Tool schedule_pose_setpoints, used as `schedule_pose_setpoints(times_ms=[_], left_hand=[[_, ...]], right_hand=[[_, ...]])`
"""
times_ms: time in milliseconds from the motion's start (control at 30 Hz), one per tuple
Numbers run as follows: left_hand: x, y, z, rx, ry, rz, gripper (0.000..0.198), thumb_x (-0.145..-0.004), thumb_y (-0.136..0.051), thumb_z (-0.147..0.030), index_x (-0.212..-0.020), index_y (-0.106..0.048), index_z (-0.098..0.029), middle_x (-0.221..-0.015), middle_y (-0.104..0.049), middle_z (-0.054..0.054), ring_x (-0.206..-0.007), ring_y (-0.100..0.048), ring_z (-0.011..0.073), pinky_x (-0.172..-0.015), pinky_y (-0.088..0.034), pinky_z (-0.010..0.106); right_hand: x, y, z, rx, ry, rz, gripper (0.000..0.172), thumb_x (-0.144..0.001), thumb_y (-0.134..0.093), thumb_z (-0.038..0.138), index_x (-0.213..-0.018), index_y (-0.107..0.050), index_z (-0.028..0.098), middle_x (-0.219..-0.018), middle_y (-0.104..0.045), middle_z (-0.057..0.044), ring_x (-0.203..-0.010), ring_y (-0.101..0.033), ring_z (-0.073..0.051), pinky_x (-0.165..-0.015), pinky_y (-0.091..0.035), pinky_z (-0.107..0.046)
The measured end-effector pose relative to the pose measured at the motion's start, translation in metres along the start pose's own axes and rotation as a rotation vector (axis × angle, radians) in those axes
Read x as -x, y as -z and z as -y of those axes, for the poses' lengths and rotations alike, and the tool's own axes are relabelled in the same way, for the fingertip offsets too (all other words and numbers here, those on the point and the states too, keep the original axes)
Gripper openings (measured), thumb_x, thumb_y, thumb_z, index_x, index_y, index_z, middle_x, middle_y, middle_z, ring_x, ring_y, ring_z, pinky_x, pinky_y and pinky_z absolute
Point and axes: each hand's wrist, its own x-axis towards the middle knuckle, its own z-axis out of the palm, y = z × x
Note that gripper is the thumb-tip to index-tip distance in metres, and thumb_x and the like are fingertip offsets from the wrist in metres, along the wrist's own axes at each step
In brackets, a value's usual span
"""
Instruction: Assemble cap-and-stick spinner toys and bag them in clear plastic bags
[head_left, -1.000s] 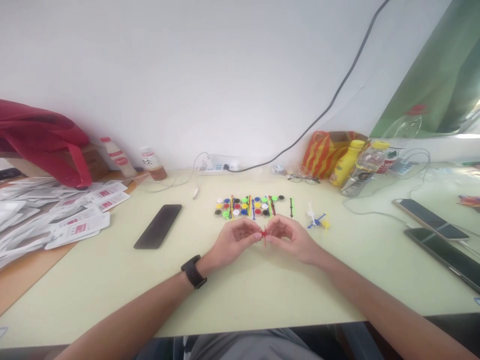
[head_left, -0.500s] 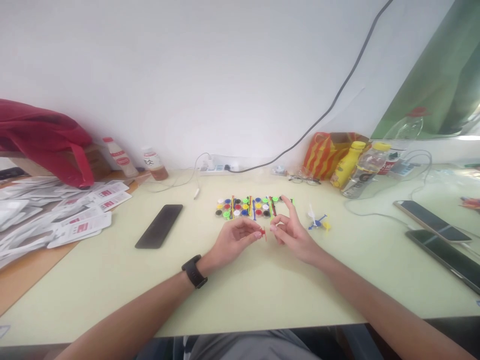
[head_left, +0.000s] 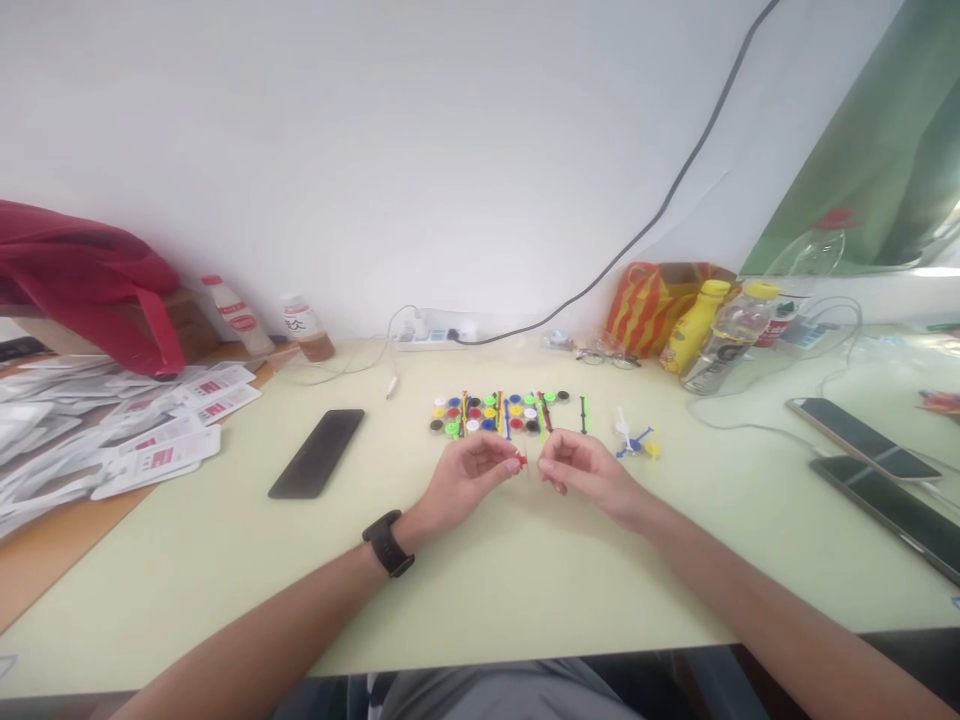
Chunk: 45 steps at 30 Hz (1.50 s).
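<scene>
Between thumb and fingertips, my left hand (head_left: 465, 482) pinches a small red plastic piece (head_left: 523, 461) above the table. My right hand (head_left: 592, 472) is closed just to the right of it, fingertips curled together and close to the piece. Whether those fingers hold anything is too small to make out. Behind both hands lie rows of small coloured discs (head_left: 489, 413) with thin coloured sticks among them. One dark and green stick (head_left: 583, 413) lies at the right end of the rows. Right of my right hand are blue, white and yellow plastic pieces (head_left: 636, 443).
A black phone (head_left: 317, 454) lies left of my hands. White printed packets (head_left: 157, 455) are piled at far left near a red bag (head_left: 82, 280). Bottles (head_left: 694, 325) and a striped bag (head_left: 637, 310) stand back right. Two phones (head_left: 862, 438) with cables lie at right.
My right hand's raised index finger has curled down to its thumb, uncovering more of the discs and the stick behind. My left hand stays put with the red piece.
</scene>
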Motion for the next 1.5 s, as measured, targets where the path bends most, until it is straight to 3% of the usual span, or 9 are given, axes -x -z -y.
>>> schedule_pose_setpoints(times_ms=[267,567,867,1133,1500], left_hand=[[-0.004,0.008,-0.001,0.232,0.16,-0.067,0.028,-0.087,-0.082,-0.034,-0.109,-0.075,-0.018,-0.108,-0.078,0.01,-0.099,-0.073,0.0213,-0.097,-0.056,0.037],[-0.005,0.012,-0.003,0.374,0.25,-0.033,0.026,-0.088,-0.082,-0.028,-0.111,-0.076,-0.018,-0.119,-0.076,0.01,-0.11,-0.072,0.0222,-0.11,-0.049,0.039],[-0.004,0.011,0.0,0.257,0.195,-0.005,0.026,-0.082,-0.087,-0.021,-0.103,-0.073,-0.018,-0.112,-0.075,0.007,-0.104,-0.071,0.0184,-0.098,-0.053,0.032],[-0.005,0.012,0.006,0.225,0.176,-0.044,0.033,-0.074,-0.092,-0.02,-0.096,-0.068,-0.017,-0.107,-0.078,0.009,-0.1,-0.075,0.0226,-0.09,-0.058,0.036],[-0.005,0.015,0.017,0.041,0.167,-0.027,0.032,-0.071,-0.093,-0.021,-0.092,-0.07,-0.015,-0.107,-0.079,0.012,-0.103,-0.076,0.0259,-0.094,-0.06,0.039]], right_hand=[[-0.001,0.005,0.006,0.011,0.037,-0.144,0.037,-0.09,-0.073,0.054,-0.082,-0.059,0.021,-0.073,-0.059,0.0,-0.062,-0.049,-0.013,-0.059,-0.041,-0.03],[-0.002,0.005,0.005,0.037,0.011,-0.145,0.038,-0.089,-0.073,0.055,-0.081,-0.058,0.021,-0.07,-0.058,0.001,-0.059,-0.046,-0.012,-0.057,-0.038,-0.028],[-0.002,0.005,0.005,0.055,0.02,-0.176,0.038,-0.088,-0.074,0.056,-0.082,-0.059,0.021,-0.07,-0.057,0.002,-0.06,-0.046,-0.012,-0.057,-0.038,-0.028],[-0.004,0.014,0.002,0.062,0.063,-0.275,0.035,-0.087,-0.074,0.054,-0.084,-0.062,0.022,-0.069,-0.053,0.002,-0.061,-0.044,-0.013,-0.055,-0.037,-0.028],[-0.003,0.01,0.005,0.102,0.038,-0.233,0.038,-0.087,-0.074,0.056,-0.083,-0.06,0.021,-0.068,-0.053,0.003,-0.06,-0.044,-0.013,-0.057,-0.038,-0.028]])
